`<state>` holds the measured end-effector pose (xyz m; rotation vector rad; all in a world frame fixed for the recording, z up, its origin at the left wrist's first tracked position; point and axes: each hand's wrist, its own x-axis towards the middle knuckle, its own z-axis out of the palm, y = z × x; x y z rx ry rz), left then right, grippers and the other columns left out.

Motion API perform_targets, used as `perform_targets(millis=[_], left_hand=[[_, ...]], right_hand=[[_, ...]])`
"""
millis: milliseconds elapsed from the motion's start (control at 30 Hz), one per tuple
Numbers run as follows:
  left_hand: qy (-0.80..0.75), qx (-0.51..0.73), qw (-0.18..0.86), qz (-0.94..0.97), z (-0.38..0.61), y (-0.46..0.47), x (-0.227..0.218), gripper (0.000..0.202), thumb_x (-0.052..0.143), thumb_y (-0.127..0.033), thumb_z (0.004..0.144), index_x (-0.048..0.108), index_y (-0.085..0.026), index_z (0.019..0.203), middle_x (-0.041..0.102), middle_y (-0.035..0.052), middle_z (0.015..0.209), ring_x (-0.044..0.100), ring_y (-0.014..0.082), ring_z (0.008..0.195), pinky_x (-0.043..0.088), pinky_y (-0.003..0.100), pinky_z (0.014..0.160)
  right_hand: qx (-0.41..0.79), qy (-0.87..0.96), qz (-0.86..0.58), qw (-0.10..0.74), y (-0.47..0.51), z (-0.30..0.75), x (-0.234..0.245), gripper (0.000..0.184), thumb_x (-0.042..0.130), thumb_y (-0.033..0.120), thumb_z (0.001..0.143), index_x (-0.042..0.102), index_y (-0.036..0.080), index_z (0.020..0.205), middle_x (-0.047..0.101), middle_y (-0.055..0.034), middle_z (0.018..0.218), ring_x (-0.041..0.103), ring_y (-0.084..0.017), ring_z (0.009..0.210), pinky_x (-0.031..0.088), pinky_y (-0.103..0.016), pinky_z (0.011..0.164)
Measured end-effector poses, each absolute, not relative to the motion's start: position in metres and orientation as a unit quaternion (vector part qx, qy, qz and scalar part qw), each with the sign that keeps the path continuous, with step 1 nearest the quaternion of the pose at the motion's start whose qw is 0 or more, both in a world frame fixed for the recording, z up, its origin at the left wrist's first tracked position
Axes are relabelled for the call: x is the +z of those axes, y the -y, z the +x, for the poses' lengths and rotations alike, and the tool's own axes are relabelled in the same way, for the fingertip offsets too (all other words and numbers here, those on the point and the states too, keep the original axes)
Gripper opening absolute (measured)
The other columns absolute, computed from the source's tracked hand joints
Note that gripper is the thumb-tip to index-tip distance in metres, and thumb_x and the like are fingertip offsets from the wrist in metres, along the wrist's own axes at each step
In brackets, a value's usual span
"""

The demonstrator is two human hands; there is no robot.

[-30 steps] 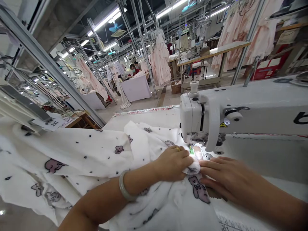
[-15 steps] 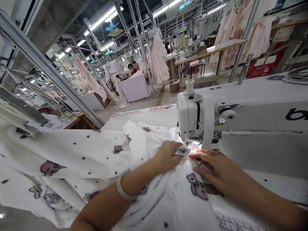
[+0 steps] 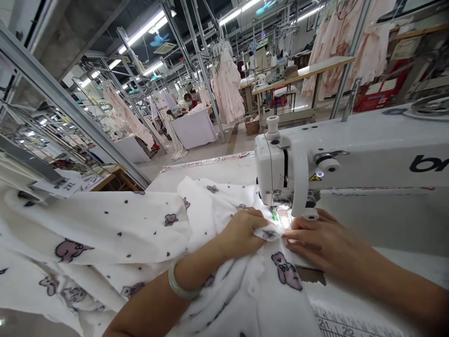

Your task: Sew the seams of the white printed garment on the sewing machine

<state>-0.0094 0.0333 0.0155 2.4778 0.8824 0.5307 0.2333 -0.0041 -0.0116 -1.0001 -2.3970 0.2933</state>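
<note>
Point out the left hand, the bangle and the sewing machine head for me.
left hand (image 3: 245, 231): head view, back of the hand on the fabric.
bangle (image 3: 177, 283): head view, band at the left wrist.
sewing machine head (image 3: 271, 171): head view, white face plate.

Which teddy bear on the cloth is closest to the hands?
The pink bear just below the two hands; the other bears lie far off to the left.

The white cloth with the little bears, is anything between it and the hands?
No. The left hand pinches a fold of the white cloth, and the right hand lies flat on it beside the sewing machine. Both touch it directly.
</note>
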Motion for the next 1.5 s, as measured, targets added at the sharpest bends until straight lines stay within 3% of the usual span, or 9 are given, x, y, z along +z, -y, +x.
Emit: perform_targets(millis=[133, 267, 467, 633, 800, 933, 1100, 1267, 1500], left_hand=[[-0.247, 0.099, 0.098, 0.959, -0.015, -0.029, 0.019, 0.028, 0.068, -0.013, 0.077, 0.074, -0.019, 0.104, 0.072, 0.0079, 0.104, 0.064, 0.0243, 0.101, 0.049, 0.037, 0.096], [-0.188, 0.066, 0.044, 0.979, -0.015, -0.025, 0.022, 0.030, 0.062, -0.013, 0.083, 0.068, -0.014, 0.112, 0.069, 0.0129, 0.123, 0.060, 0.0282, 0.120, 0.046, 0.043, 0.108], [-0.266, 0.116, 0.160, 0.943, -0.012, -0.025, 0.020, 0.011, 0.055, -0.011, 0.085, 0.064, -0.017, 0.088, 0.072, 0.0088, 0.099, 0.065, 0.0217, 0.097, 0.052, 0.034, 0.093], [-0.325, 0.199, 0.316, 0.869, -0.009, -0.026, 0.028, 0.028, 0.052, -0.020, 0.093, 0.049, -0.018, 0.065, 0.062, 0.0026, 0.076, 0.061, 0.0161, 0.079, 0.050, 0.028, 0.078], [-0.330, 0.177, 0.273, 0.886, -0.006, -0.025, 0.028, 0.027, 0.052, -0.018, 0.089, 0.046, -0.019, 0.063, 0.057, 0.0015, 0.072, 0.057, 0.0155, 0.074, 0.048, 0.028, 0.074], [-0.280, 0.082, 0.116, 0.950, -0.006, -0.017, 0.026, 0.006, 0.057, -0.014, 0.081, 0.061, -0.018, 0.080, 0.068, 0.0067, 0.090, 0.062, 0.0215, 0.087, 0.050, 0.035, 0.087], [-0.253, 0.016, 0.032, 0.967, -0.006, -0.008, 0.027, 0.029, 0.059, -0.018, 0.085, 0.065, -0.014, 0.113, 0.070, 0.0112, 0.112, 0.064, 0.0271, 0.102, 0.050, 0.041, 0.095], [-0.236, -0.009, 0.016, 0.972, -0.007, -0.006, 0.029, 0.034, 0.057, -0.014, 0.087, 0.062, -0.012, 0.121, 0.070, 0.0124, 0.115, 0.064, 0.0270, 0.104, 0.051, 0.040, 0.099], [-0.255, 0.005, 0.010, 0.967, -0.003, -0.017, 0.021, 0.033, 0.054, -0.006, 0.086, 0.062, -0.011, 0.118, 0.070, 0.0140, 0.117, 0.065, 0.0282, 0.114, 0.051, 0.041, 0.105]], right_hand=[[0.035, 0.920, -0.287, 0.263, 0.003, 0.237, -0.003, 0.040, 0.038, 0.032, 0.112, 0.068, 0.025, 0.086, 0.065, 0.0013, 0.077, 0.062, -0.018, 0.071, 0.041, -0.040, 0.083], [0.023, 0.925, -0.274, 0.262, 0.001, 0.236, 0.001, 0.037, 0.040, 0.028, 0.111, 0.064, 0.025, 0.082, 0.063, 0.0025, 0.074, 0.060, -0.017, 0.068, 0.039, -0.039, 0.080], [0.026, 0.924, -0.270, 0.270, 0.001, 0.236, 0.001, 0.036, 0.042, 0.028, 0.110, 0.065, 0.026, 0.083, 0.065, 0.0023, 0.077, 0.062, -0.018, 0.072, 0.040, -0.038, 0.079], [0.044, 0.927, -0.275, 0.252, 0.001, 0.237, 0.001, 0.035, 0.042, 0.029, 0.111, 0.070, 0.025, 0.090, 0.067, 0.0003, 0.082, 0.063, -0.020, 0.079, 0.042, -0.039, 0.083], [0.057, 0.926, -0.277, 0.250, 0.002, 0.239, 0.001, 0.036, 0.042, 0.031, 0.111, 0.072, 0.025, 0.094, 0.069, -0.0004, 0.084, 0.062, -0.020, 0.080, 0.041, -0.040, 0.087], [0.021, 0.919, -0.291, 0.266, 0.002, 0.240, 0.000, 0.040, 0.040, 0.029, 0.111, 0.069, 0.025, 0.084, 0.068, 0.0010, 0.077, 0.061, -0.020, 0.076, 0.040, -0.042, 0.093], [-0.022, 0.914, -0.288, 0.285, 0.002, 0.241, -0.002, 0.026, 0.042, 0.028, 0.110, 0.068, 0.024, 0.111, 0.073, -0.0001, 0.092, 0.066, -0.021, 0.085, 0.036, -0.044, 0.099], [-0.009, 0.922, -0.293, 0.252, 0.003, 0.238, -0.001, 0.028, 0.040, 0.027, 0.110, 0.063, 0.024, 0.094, 0.071, 0.0022, 0.089, 0.067, -0.018, 0.079, 0.035, -0.044, 0.101], [-0.020, 0.901, -0.356, 0.247, -0.001, 0.240, -0.017, 0.025, 0.045, 0.038, 0.108, 0.068, 0.029, 0.110, 0.073, -0.0022, 0.089, 0.068, -0.026, 0.087, 0.039, -0.056, 0.106]])
